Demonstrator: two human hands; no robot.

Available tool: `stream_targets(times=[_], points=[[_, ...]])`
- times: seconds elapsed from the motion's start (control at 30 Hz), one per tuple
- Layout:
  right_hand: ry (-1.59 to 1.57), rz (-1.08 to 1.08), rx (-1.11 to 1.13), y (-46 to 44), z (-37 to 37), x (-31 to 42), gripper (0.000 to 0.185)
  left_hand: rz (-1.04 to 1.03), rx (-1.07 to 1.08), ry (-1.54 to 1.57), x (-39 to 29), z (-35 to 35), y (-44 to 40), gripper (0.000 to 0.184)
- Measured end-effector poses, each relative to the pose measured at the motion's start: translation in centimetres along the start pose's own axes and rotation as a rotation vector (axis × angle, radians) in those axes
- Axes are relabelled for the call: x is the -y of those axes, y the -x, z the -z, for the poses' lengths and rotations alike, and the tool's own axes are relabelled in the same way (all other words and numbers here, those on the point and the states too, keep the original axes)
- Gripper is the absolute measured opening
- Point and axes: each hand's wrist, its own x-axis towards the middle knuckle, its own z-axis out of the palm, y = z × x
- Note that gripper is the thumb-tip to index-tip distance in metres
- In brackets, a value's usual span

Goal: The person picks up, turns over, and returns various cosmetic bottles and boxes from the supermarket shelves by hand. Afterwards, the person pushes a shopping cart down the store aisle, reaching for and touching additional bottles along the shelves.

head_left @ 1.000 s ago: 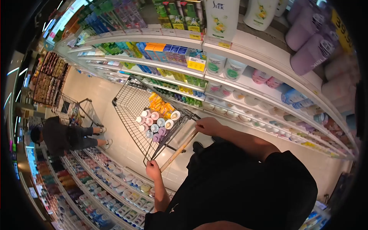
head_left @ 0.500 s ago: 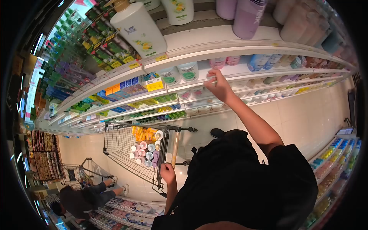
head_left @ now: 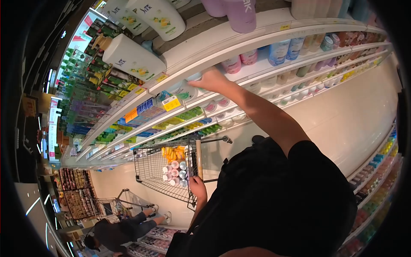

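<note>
White shelf (head_left: 258, 70), right arm (head_left: 265, 113) outstretched

One right hand (head_left: 206, 80), one left hand (head_left: 198, 187), one other person (head_left: 120, 233) and two shopping carts (head_left: 199, 156) are in view; the nearer cart holds at least eight bottles (head_left: 175, 173) beside yellow packs (head_left: 173, 153) too overlapped to count. Top shelf (head_left: 201, 40): three white bottles (head_left: 134, 58) with lemon prints, one beige pump (head_left: 102, 42) and at least two purple bottles (head_left: 242, 16). Shelf below: two white tubs (head_left: 183, 91), one partly hidden, two pink containers (head_left: 231, 64) and two blue containers (head_left: 279, 53).
</note>
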Motion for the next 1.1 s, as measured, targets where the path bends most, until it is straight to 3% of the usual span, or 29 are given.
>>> stream_targets(times=[0.2, 0.37, 0.43, 0.57, 0.67, 0.97, 1.03, 1.1], points=[[0.155, 0.014, -0.178, 1.6, -0.2, 0.2, 0.085, 0.035, 0.042, -0.01, 1.1, -0.6, 0.1, 0.033], [0.205, 0.025, -0.118, 0.4, 1.0, -1.7, 0.077, 0.074, 0.036, -0.007, 0.2, -0.5, 0.9, 0.034], [0.222, 0.195, -0.095, -0.2, 1.5, -2.0, 0.07, 0.086, 0.053, -0.003, -0.1, -0.4, 1.0, 0.035], [0.148, 0.227, -0.09, -0.2, 1.7, -1.5, 0.068, 0.059, 0.012, -0.038, 0.5, -0.9, 1.2, 0.036], [0.074, 0.092, -0.025, -0.1, 0.8, -1.4, 0.067, 0.067, 0.0, -0.029, 0.2, -0.6, 1.4, 0.035], [0.112, 0.079, -0.006, 0.1, -0.8, -0.2, 0.091, 0.121, -0.004, 0.006, -1.4, -0.5, 2.3, 0.034], [0.142, 0.096, -0.096, 0.3, -1.7, -0.7, 0.098, 0.166, 0.023, 0.05, -2.7, 0.3, 2.6, 0.033], [0.204, 0.072, -0.04, 0.6, -1.7, -1.8, 0.095, 0.172, 0.01, 0.066, -2.6, 0.0, 2.8, 0.032]])
